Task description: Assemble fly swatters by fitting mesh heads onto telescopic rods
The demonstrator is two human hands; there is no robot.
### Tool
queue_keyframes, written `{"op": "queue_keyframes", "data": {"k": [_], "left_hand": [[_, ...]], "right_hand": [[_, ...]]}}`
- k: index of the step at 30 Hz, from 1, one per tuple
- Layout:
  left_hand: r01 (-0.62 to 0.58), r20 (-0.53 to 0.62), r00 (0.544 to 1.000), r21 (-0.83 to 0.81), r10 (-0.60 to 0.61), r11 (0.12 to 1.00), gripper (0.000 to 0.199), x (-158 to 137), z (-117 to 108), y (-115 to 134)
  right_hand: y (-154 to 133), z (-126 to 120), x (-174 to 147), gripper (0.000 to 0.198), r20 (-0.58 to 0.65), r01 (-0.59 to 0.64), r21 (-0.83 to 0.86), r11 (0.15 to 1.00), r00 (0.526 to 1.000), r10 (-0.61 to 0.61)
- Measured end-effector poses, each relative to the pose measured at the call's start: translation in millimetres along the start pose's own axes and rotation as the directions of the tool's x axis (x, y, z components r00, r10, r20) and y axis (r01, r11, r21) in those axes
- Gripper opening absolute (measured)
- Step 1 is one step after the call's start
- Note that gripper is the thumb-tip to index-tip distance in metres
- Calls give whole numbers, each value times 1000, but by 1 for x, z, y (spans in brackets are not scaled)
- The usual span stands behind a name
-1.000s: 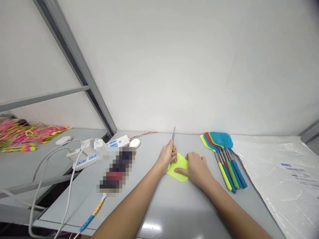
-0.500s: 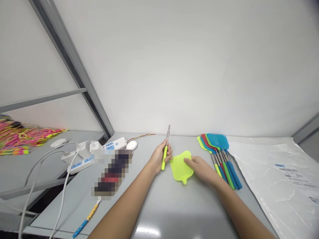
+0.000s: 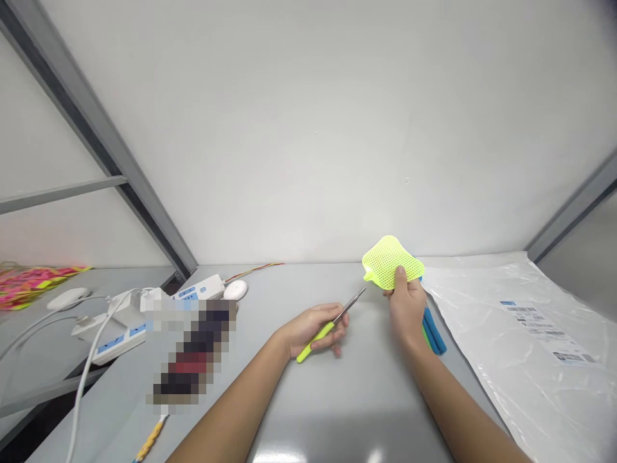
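My left hand (image 3: 321, 329) is closed around a telescopic fly swatter handle (image 3: 315, 343), which has a yellow-green grip and a metal rod slanting up to the right. Between thumb and fingers, my right hand (image 3: 407, 308) pinches a perforated yellow-green fly swatter head (image 3: 388, 260). The head's narrow socket faces down-left toward the rod tip, with a small gap between the two. Behind my right hand and forearm lie several fly swatters, mostly hidden; blue handles (image 3: 435, 333) and a bit of green show.
A white plastic mailer bag (image 3: 486, 321) with a printed label covers the table's right side. Left are power strips (image 3: 202, 289) with plugs and white cables, a round white disc (image 3: 235, 290), and a pixelated object (image 3: 193, 354). Pink and yellow items (image 3: 38, 283) lie far left.
My right hand has lifted and turned the swatter head, so its socket now points at the rod. My left hand has tilted the handle rightward. The view has shifted right.
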State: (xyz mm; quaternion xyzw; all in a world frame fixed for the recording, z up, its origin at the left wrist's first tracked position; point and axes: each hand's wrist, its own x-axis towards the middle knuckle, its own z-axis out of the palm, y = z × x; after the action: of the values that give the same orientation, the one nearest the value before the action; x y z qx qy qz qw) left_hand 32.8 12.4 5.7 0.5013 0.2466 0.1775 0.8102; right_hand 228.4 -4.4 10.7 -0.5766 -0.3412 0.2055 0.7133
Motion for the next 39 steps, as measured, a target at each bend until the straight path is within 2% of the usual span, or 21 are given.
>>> {"op": "queue_keyframes", "data": {"k": [21,30,39], "left_hand": [[-15,7,1000,-43,15,999,30,1,-5,-1],[-7,25,1000,-50,9,999,28,1,-5,-1],[9,41,999,-71,-7,997,28,2,-10,-3]], "right_hand": [[5,3,1,32,114,-23,149,989,993,6],[10,0,4,33,93,-23,108,994,996,13],[9,2,4,31,120,-42,176,984,993,21]]}}
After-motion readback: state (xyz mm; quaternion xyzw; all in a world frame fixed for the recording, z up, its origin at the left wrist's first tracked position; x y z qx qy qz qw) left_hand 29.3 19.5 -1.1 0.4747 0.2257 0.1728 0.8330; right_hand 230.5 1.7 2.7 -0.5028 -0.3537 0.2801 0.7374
